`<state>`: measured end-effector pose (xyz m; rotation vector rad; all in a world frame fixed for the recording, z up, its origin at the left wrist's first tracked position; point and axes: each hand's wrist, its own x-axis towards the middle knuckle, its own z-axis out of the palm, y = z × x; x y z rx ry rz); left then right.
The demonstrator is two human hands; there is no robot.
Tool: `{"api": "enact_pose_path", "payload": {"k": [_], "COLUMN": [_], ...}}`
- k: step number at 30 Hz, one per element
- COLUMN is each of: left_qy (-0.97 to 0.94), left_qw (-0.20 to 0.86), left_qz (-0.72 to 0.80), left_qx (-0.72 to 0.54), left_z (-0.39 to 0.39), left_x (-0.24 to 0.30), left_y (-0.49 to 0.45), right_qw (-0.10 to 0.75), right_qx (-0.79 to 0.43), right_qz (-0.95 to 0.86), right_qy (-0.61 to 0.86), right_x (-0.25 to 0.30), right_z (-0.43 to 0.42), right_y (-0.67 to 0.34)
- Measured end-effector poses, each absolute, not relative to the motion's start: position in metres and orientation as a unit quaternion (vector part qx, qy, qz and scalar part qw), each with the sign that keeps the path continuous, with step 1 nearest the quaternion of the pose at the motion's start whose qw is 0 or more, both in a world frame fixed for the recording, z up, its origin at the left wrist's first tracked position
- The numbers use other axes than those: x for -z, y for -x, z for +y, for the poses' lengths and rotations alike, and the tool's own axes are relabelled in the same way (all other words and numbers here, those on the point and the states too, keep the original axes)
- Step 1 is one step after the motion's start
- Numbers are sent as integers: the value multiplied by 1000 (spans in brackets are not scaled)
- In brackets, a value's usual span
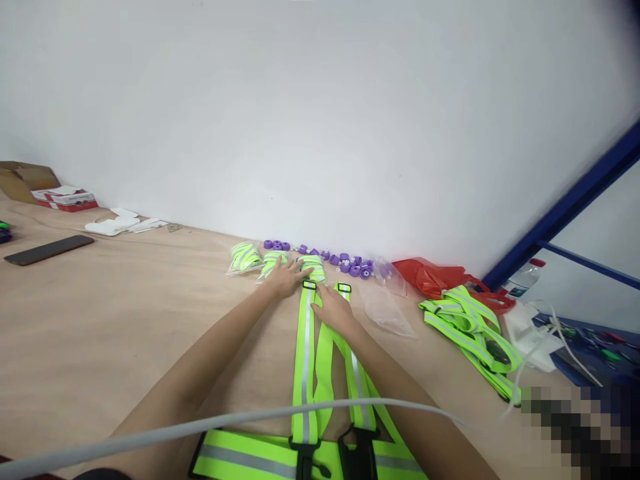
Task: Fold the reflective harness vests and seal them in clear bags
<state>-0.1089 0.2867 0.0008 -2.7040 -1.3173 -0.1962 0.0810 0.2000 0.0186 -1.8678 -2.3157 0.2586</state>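
A plain white wall (320,100) backs the pale wooden tabletop (100,333) — a blue metal frame (575,200) slants at right.

Setting: a small packing or assembly workroom. A bare plywood worktop (100,333) is running along a plain white wall (320,100). Loose neon reflective straps (470,327) are lying heaped at the right. Bagged straps (245,257) are lining the wall beside purple rollers (345,261). A blue metal rack frame (565,207) is standing at the right edge, and a cardboard box (25,179) is sitting far left.
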Motion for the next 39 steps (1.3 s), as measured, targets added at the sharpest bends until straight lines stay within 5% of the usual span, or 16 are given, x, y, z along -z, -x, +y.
{"api": "enact_pose_path", "payload": {"k": [7,25,39], "left_qy": [925,860,653], "left_qw": [39,-41,-429], "left_qz": [-373,-485,-565], "left_qx": [62,153,265], "left_z": [292,278,283], "left_x": [4,-17,13], "left_y": [80,99,50], "right_qw": [48,4,71], "right_qx": [-79,-134,-130], "right_qz": [-766,-769,-774], "right_qy": [637,625,616], "right_x": [-1,6,11], "right_z": [178,175,170], "right_y": [-91,-105,-108]}}
